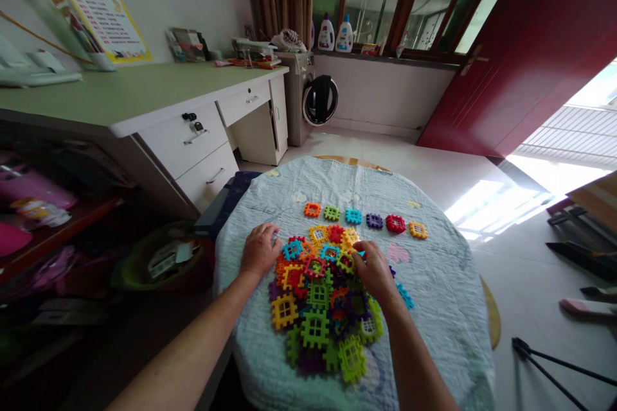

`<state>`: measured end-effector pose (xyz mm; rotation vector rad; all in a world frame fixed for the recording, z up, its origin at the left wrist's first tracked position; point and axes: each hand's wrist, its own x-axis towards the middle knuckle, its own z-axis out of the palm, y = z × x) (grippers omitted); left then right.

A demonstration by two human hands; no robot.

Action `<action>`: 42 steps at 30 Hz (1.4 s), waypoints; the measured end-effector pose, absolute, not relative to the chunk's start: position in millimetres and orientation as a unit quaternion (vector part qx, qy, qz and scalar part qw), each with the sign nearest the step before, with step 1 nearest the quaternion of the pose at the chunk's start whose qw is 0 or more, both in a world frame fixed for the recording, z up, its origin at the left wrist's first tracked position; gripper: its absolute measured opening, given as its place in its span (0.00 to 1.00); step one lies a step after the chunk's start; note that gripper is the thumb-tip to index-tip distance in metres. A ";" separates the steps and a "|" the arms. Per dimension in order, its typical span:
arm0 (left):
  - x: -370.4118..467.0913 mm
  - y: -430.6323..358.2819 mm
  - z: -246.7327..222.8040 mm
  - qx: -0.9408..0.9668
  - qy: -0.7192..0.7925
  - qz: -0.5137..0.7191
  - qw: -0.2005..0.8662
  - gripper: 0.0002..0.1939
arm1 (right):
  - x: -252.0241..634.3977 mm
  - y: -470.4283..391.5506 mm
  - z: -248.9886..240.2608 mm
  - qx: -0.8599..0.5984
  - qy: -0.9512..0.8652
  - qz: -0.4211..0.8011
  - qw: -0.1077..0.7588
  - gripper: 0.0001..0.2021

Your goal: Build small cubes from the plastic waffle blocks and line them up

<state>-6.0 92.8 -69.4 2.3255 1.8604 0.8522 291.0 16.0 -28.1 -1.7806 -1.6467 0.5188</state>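
Note:
A heap of colourful plastic window-shaped blocks, with a green block (pixel 315 328) near its front, lies on a cloth-covered round table (pixel 434 340). Behind the heap is a row of separate blocks, from an orange block (pixel 312 210) on the left to a yellow-orange block (pixel 418 230) on the right. My left hand (pixel 261 249) rests at the heap's left edge, fingers apart, with nothing in it. My right hand (pixel 375 270) is at the heap's upper right, thumb and fingertips close together by a yellow block (pixel 349 238); what they hold, if anything, is hidden.
A long desk (pixel 178 87) with drawers stands at the left, beside a washing machine (pixel 299 99) with its door open. A basket (pixel 132 270) sits on the floor at the left. At the right are a red door (pixel 511 45) and black stand legs (pixel 554 363).

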 end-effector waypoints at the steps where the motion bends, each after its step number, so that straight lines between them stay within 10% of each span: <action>1: -5.9 92.7 -69.2 0.751 0.600 0.275 0.021 0.12 | 292.9 15.9 -28.9 -0.680 -0.629 0.190 0.325 0.12; 42: -5.9 92.9 -69.0 0.750 0.602 0.272 0.024 0.11 | 247.3 43.3 4.5 -0.619 -0.755 0.206 0.067 0.17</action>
